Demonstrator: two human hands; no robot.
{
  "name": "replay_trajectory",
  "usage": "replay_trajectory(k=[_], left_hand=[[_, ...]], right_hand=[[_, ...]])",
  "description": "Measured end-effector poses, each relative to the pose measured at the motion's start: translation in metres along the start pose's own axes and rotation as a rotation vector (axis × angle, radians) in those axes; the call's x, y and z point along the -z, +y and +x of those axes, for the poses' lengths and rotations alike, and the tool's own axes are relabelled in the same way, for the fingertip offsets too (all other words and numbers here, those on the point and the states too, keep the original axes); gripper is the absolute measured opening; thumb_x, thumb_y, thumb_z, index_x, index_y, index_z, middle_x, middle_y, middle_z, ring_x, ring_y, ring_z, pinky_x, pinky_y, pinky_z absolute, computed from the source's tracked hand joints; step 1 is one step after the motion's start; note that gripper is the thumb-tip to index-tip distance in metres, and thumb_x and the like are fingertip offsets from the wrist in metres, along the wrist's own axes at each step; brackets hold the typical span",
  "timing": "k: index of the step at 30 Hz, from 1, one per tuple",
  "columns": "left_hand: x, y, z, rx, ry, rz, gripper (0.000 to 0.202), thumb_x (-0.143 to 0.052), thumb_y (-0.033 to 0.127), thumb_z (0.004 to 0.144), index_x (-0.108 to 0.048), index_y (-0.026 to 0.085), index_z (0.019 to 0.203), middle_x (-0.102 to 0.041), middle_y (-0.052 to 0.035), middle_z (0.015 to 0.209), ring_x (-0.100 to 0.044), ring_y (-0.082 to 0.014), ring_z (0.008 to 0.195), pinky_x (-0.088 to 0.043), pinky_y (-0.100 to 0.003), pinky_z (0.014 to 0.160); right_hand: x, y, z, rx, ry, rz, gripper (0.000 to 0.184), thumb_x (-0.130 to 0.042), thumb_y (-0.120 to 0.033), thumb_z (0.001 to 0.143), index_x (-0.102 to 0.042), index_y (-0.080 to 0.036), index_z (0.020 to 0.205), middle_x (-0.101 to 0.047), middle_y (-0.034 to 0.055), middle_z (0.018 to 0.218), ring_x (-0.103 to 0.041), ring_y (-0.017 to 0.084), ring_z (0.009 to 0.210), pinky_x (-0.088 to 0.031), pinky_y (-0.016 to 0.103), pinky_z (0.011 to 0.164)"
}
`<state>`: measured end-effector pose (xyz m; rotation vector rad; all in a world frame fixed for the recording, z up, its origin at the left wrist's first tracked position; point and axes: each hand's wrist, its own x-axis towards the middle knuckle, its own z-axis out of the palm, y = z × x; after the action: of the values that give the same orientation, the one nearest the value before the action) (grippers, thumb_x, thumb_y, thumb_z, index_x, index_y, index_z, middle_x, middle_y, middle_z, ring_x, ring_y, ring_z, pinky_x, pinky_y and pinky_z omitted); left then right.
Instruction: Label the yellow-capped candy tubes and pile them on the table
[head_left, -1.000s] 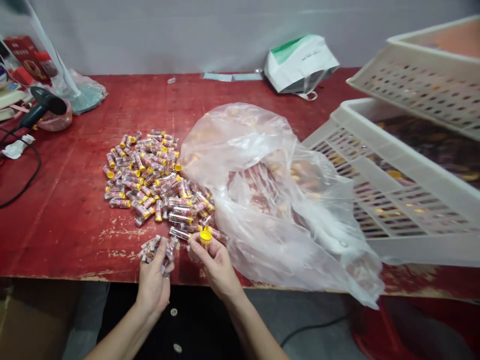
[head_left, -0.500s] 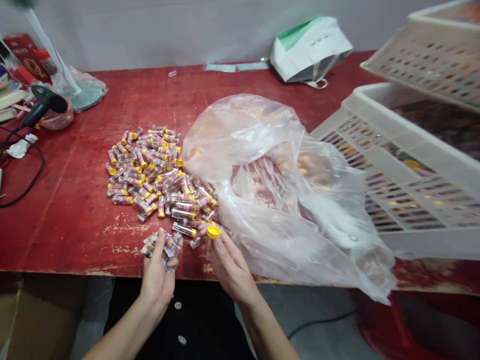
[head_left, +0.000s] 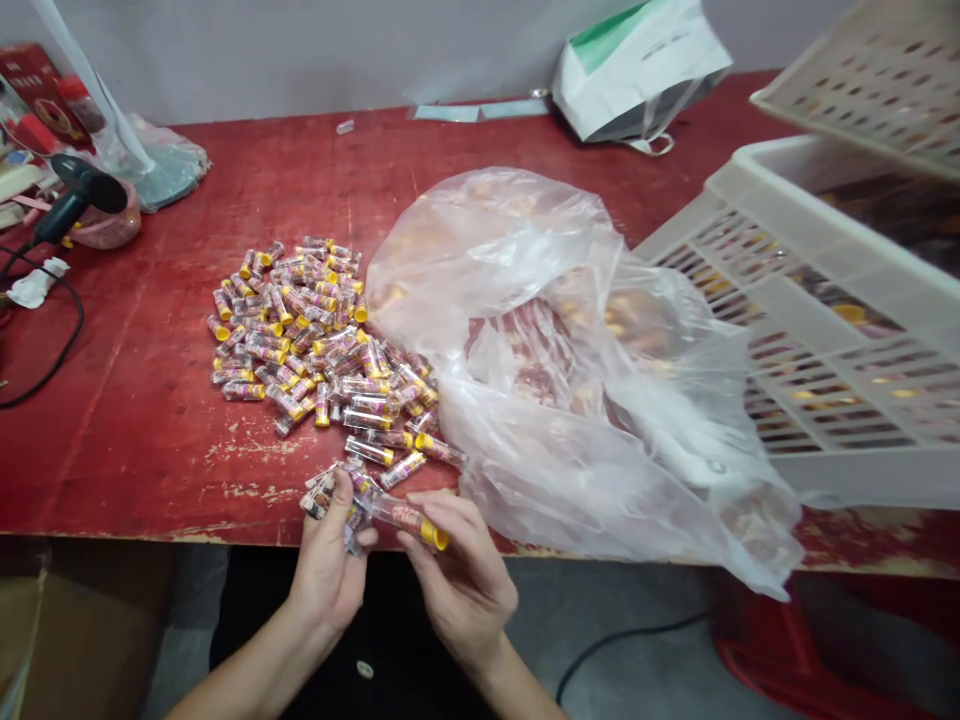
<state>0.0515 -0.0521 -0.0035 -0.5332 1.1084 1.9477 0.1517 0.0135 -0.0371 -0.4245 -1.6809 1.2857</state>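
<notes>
The right hand [head_left: 465, 585], half closed, has hold of a clear plastic tube with a yellow cap [head_left: 409, 522] between thumb and fingers. Compared with the earlier view, the tube has been tipped from upright to nearly level, its far end brought just beside the left hand [head_left: 326, 570], which is curled around a bunch of small printed packets [head_left: 319, 497]. Beyond, a heap of capped tubes [head_left: 300, 330] and a clear polythene bag [head_left: 570, 380] are laid on the red-painted wooden bench [head_left: 150, 450].
</notes>
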Motion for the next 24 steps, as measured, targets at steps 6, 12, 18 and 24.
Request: replay_trajectory(k=[6, 12, 18, 24], left_hand=[[0.004, 0.003, -0.004, -0.019, -0.045, 0.073, 0.038, -0.085, 0.034, 0.064, -0.067, 0.014, 0.09, -0.061, -0.0032, 0.083, -0.049, -0.0059, 0.063, -0.032, -0.014, 0.045], [0.004, 0.006, -0.005, -0.007, -0.089, 0.148, 0.038, -0.086, 0.036, 0.062, -0.066, 0.012, 0.084, -0.059, -0.0031, 0.075, -0.043, -0.0043, 0.057, -0.028, -0.014, 0.043], [0.005, 0.009, -0.009, 0.002, -0.108, 0.29, 0.039, -0.088, 0.037, 0.057, -0.064, 0.012, 0.074, -0.052, 0.001, 0.06, -0.041, -0.004, 0.051, -0.021, -0.013, 0.04], [0.006, 0.0, -0.016, 0.027, -0.105, 0.322, 0.041, -0.09, 0.037, 0.054, -0.062, 0.012, 0.071, -0.052, 0.0008, 0.058, -0.041, -0.0046, 0.05, -0.023, -0.015, 0.042]], right_hand=[[0.016, -0.008, -0.009, -0.015, -0.185, -0.051, 0.054, -0.054, 0.0, 0.085, -0.057, -0.028, 0.132, -0.065, 0.0112, 0.128, -0.064, 0.027, 0.116, -0.056, 0.044, 0.092], [0.026, -0.017, -0.002, 0.055, -0.385, -0.097, 0.063, -0.056, 0.005, 0.084, -0.056, -0.032, 0.135, -0.061, 0.0093, 0.135, -0.067, 0.024, 0.113, -0.06, 0.034, 0.087], [0.02, -0.02, 0.009, 0.009, -0.342, -0.158, 0.063, -0.057, -0.001, 0.085, -0.048, -0.024, 0.143, -0.06, 0.0131, 0.135, -0.056, 0.028, 0.125, -0.05, 0.048, 0.101], [0.007, -0.015, 0.012, -0.04, -0.042, -0.08, 0.042, -0.066, 0.001, 0.081, -0.073, -0.033, 0.105, -0.076, 0.0028, 0.093, -0.068, 0.022, 0.087, -0.053, 0.042, 0.08]])
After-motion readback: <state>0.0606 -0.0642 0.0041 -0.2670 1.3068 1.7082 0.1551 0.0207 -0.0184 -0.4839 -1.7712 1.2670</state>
